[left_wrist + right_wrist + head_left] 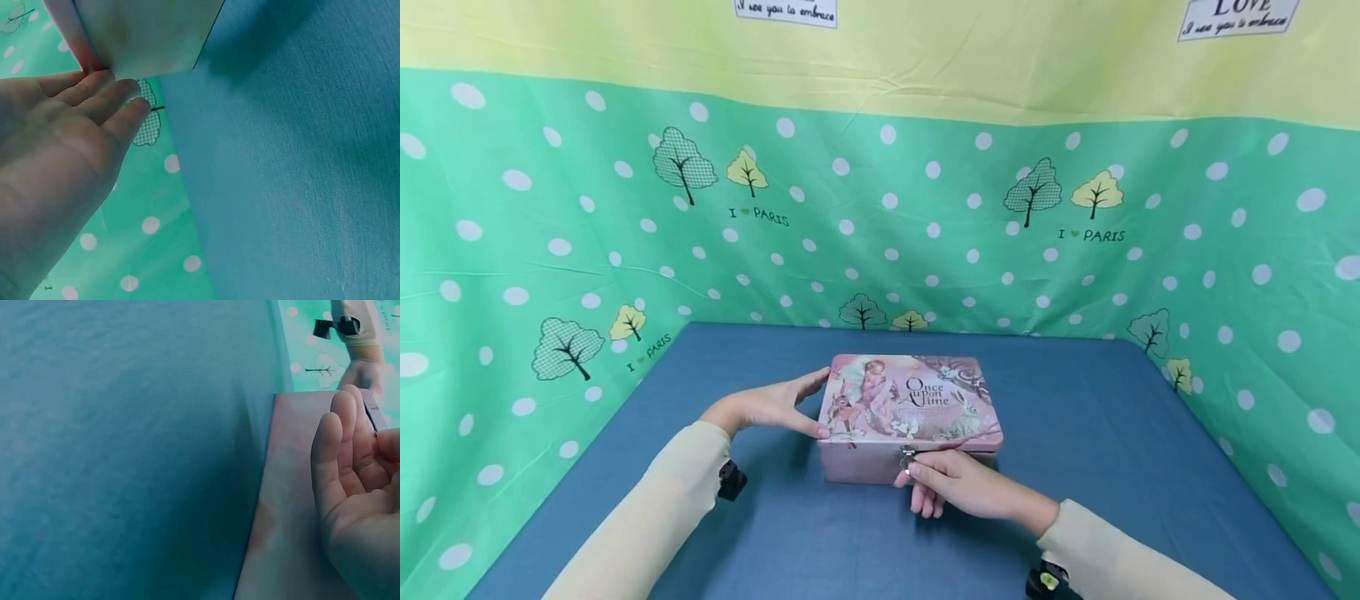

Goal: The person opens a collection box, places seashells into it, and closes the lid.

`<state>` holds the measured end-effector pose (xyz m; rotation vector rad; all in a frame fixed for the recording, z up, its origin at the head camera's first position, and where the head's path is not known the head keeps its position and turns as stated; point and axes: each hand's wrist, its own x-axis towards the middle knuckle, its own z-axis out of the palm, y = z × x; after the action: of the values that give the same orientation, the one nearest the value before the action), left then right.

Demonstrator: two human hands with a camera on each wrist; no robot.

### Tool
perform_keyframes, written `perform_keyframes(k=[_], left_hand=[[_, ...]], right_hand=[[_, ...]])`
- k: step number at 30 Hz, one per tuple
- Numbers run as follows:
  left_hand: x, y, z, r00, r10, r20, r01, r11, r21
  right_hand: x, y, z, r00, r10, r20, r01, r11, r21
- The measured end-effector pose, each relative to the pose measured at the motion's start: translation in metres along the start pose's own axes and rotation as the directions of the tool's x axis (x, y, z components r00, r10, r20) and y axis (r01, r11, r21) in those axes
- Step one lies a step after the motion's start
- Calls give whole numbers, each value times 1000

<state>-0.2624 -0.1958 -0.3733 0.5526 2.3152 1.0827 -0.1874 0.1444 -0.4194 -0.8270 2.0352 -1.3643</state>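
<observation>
A pink tin box (912,402) with a fairy and rabbit picture and the words "Once upon a Time" lies flat on the table, its lid down. My left hand (777,406) touches the box's left side, thumb at the front corner and fingers toward the back. From the left wrist view, the fairly straight fingers of that hand (75,125) meet the lid's edge. At the middle of the front side, my right hand (964,483) pinches the small metal clasp (907,455) between thumb and index finger. Its other fingers (329,434) extend below the clasp in front of the box.
Blue cloth covers the table (1097,433) under and around the box. A green and yellow curtain (925,250) with white dots and printed trees encloses the back and both sides. Each wrist wears a black camera, such as the left one (732,481).
</observation>
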Motion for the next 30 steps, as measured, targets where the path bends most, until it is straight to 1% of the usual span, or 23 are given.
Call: perform_keyframes(k=[2,4,11,20,30], left_hand=[[0,0,1,1000,-18,-4,18,1000,13],[0,1,3,1000,-22,-4,22,999,27],[1,2,7,1000,-22,3,21,997,73],[1,4,5,999,-48,4,47,992,114],[1,7,5,997,-80,1,79,985,152]], right_hand=[[1,3,2,1000,8,4,-8,1000,5],[1,6,5,1000,17,4,-17,1000,14],[2,13,11,999,51,-4,-51,998,48],[3,10,16,991,128,-36,-123,985,118],[6,13,18,986,165,-38,-157,977,147]])
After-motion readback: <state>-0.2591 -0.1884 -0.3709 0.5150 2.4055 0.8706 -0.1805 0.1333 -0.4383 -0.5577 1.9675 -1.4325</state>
